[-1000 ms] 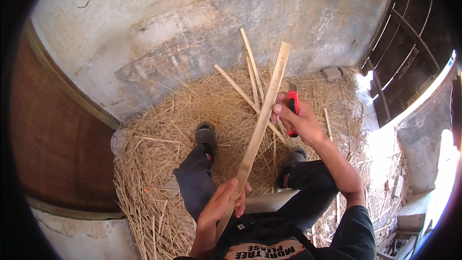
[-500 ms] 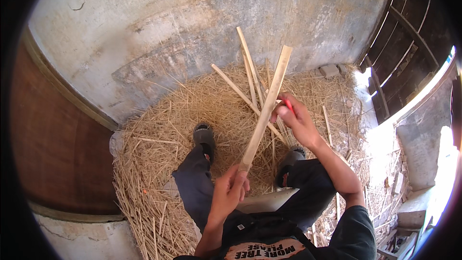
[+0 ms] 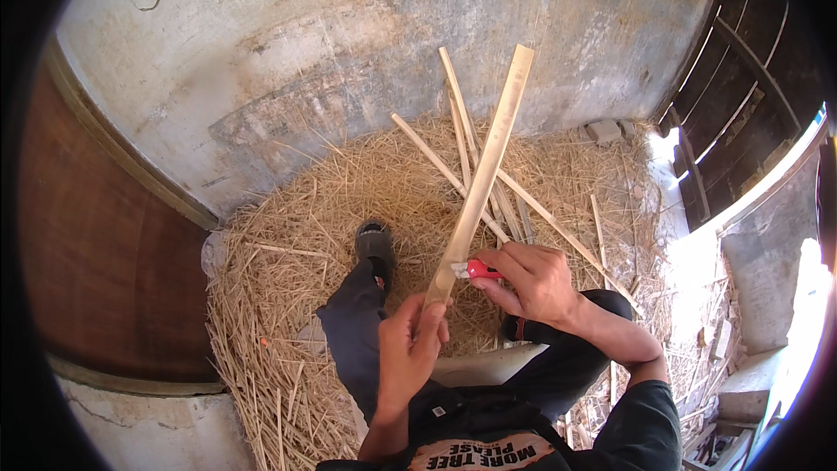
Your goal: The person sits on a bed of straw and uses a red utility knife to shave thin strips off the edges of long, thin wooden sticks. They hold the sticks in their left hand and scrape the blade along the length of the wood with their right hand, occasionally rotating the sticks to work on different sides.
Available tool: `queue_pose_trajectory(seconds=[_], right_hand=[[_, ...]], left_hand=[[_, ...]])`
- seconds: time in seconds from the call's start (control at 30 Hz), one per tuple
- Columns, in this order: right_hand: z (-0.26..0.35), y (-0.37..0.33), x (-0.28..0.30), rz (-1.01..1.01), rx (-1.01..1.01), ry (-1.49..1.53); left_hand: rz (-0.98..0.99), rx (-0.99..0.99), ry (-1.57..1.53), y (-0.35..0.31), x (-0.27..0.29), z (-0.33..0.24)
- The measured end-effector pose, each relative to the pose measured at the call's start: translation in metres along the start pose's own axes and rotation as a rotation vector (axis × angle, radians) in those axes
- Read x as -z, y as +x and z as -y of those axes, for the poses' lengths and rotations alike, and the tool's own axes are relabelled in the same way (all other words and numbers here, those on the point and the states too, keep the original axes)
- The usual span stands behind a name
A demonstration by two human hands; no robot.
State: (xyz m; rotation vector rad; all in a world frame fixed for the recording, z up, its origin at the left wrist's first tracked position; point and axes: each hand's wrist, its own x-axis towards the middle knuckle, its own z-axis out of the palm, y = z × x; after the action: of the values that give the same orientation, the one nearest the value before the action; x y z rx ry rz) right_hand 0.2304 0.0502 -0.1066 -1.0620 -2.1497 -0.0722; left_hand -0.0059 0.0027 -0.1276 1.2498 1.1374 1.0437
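Note:
My left hand [image 3: 410, 351] is closed round the lower end of a long, flat bamboo strip [image 3: 492, 157], which slants up and away to the right. In my right hand [image 3: 542, 286] is a red utility knife [image 3: 484, 269]. Its pale metallic front end meets the strip's right side a little above my left hand; whether the blade bites into the strip is too small to tell. Beyond the strip, several thin bamboo strips [image 3: 427, 155] lie crossed, some leaning toward the wall.
Loose straw and shavings [image 3: 296, 235] cover the floor round my feet. A stained wall [image 3: 349, 44] rises in front. To the left stands a brown panel [image 3: 113, 244]; to the right, a dark slatted wooden structure [image 3: 741, 78]. My shoe [image 3: 375, 244] rests on the straw.
My right hand with the utility knife has come down along the strip toward my left hand and turned inward. The strip's far end has risen slightly; another thin strip behind shows more.

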Motion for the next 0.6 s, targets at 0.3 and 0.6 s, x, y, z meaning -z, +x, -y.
queue_pose_trajectory(seconds=[0.3, 0.6], right_hand=[[0.005, 0.002, -0.002, -0.038, 0.006, -0.088], [-0.088, 0.016, 0.031, -0.379, -0.351, -0.164]], left_hand=[[-0.031, -0.025, 0.037, -0.002, -0.003, 0.003], [0.099, 0.223, 0.034, -0.043, -0.004, 0.033]])
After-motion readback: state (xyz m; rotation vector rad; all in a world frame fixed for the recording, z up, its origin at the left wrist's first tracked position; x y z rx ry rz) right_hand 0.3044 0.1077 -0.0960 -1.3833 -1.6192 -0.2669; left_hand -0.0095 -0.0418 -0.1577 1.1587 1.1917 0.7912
